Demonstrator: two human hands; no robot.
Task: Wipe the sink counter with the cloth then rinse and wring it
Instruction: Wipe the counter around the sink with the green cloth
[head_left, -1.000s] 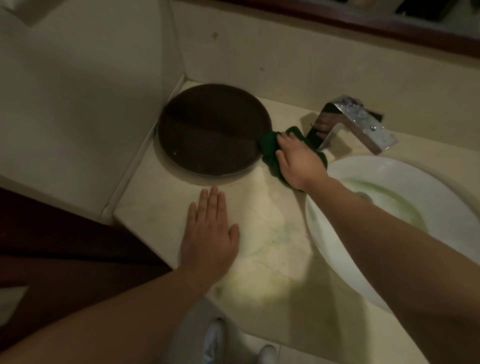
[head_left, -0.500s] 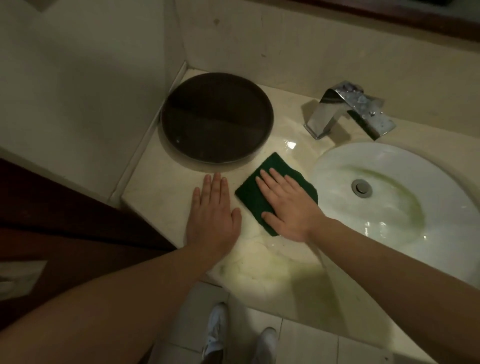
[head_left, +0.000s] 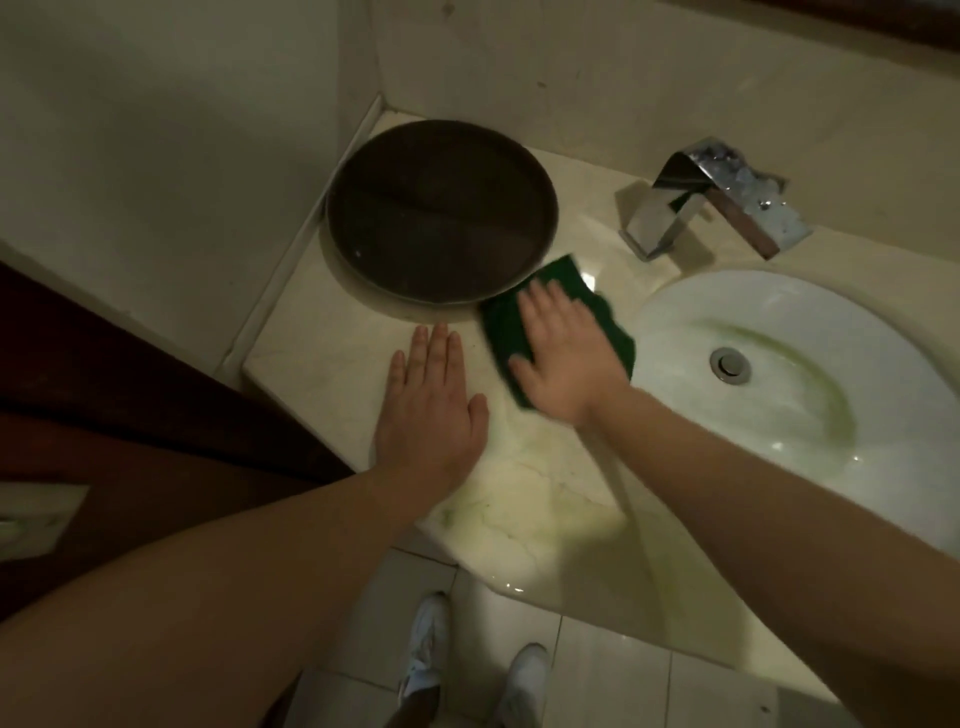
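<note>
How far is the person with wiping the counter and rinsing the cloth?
In hand: the right hand presses the flat dark green cloth on the pale marble counter, beside the round dark tray. Left: rinsing and wringing; no water runs from the chrome faucet.

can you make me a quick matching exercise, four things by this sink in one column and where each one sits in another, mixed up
Things:
1. green cloth
2. round dark tray
3. chrome faucet
4. left hand

Places:
A. behind the basin, by the back wall
B. flat on bare counter, holding nothing
C. under the right hand
D. in the counter's far left corner

Pairs: 1-C, 2-D, 3-A, 4-B
</note>
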